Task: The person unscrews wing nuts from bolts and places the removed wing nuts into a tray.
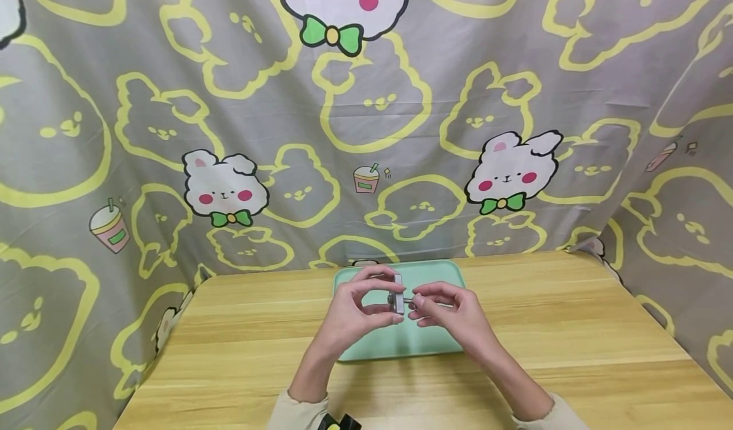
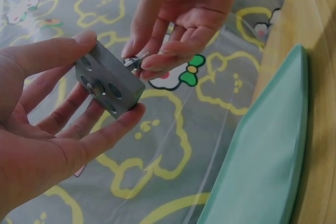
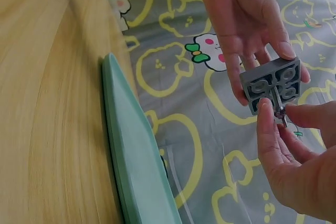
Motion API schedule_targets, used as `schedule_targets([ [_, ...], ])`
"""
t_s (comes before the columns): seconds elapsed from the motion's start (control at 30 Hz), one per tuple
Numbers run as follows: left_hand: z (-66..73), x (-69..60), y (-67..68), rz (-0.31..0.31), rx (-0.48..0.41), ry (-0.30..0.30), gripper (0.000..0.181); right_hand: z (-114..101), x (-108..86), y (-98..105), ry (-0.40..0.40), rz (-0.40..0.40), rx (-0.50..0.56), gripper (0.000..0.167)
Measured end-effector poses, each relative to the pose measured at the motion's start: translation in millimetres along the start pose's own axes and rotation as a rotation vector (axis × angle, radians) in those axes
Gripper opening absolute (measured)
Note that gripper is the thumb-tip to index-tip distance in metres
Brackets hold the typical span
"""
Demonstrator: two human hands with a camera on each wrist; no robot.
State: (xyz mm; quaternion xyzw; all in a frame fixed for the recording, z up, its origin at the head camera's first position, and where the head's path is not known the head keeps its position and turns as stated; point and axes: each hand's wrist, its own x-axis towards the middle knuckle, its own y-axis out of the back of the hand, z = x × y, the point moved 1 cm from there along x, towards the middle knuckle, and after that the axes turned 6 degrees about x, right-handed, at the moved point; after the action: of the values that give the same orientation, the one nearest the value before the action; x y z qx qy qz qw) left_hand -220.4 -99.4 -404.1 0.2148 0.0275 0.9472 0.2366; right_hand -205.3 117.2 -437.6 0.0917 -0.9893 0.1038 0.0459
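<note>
A small grey square block [image 1: 399,295] with several round holes is held up over the tray by its edges, between the thumb and fingers of my left hand [image 1: 349,309]. A threaded bolt [image 3: 277,95] passes through its middle; the rounded bolt head [image 2: 96,87] shows on the side toward my left palm. On the ribbed side, my right hand [image 1: 458,312] pinches a small shiny metal fitting [image 2: 133,63] at the bolt's threaded end between thumb and fingertips. It looks like a wing nut, though the fingers partly cover it.
A mint green tray [image 1: 401,344] lies beneath both hands on the wooden table [image 1: 246,353]. Behind and at both sides hangs a grey curtain [image 1: 355,118] with yellow outlines and cartoon animals. A black strap [image 1: 338,422] shows by the left sleeve.
</note>
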Motion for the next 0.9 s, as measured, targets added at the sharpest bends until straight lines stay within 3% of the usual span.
schedule_targets([
  [0.1, -0.1, 0.0, -0.1, 0.000, -0.004, 0.007, 0.036, 0.2, -0.2, -0.5, 0.046, 0.004, -0.027, 0.030],
  [0.17, -1.2, 0.1, 0.5, 0.001, -0.016, 0.009, 0.036, 0.5, -0.4, -1.0, 0.118, -0.004, -0.069, 0.026],
  [0.37, -4.1, 0.1, 3.4, 0.002, -0.085, -0.007, 0.037, 0.8, -2.8, -6.0, 0.426, -0.017, -0.254, 0.012],
  [0.67, -2.5, -1.3, 7.5, 0.011, -0.144, -0.007, 0.042, -3.7, -2.7, -9.6, 0.902, -0.035, -0.560, 0.032],
  [0.73, -1.7, -1.5, 8.2, 0.012, -0.156, -0.005, 0.042, -4.5, -1.7, -9.7, 1.009, -0.044, -0.618, 0.027],
  [0.83, -1.0, -1.8, 9.2, 0.011, -0.162, -0.007, 0.040, -5.0, -0.9, -9.5, 1.133, -0.063, -0.717, 0.005],
  [0.9, -0.5, -2.0, 9.8, 0.009, -0.163, -0.010, 0.040, -5.7, -1.2, -9.8, 1.220, -0.069, -0.801, 0.014],
])
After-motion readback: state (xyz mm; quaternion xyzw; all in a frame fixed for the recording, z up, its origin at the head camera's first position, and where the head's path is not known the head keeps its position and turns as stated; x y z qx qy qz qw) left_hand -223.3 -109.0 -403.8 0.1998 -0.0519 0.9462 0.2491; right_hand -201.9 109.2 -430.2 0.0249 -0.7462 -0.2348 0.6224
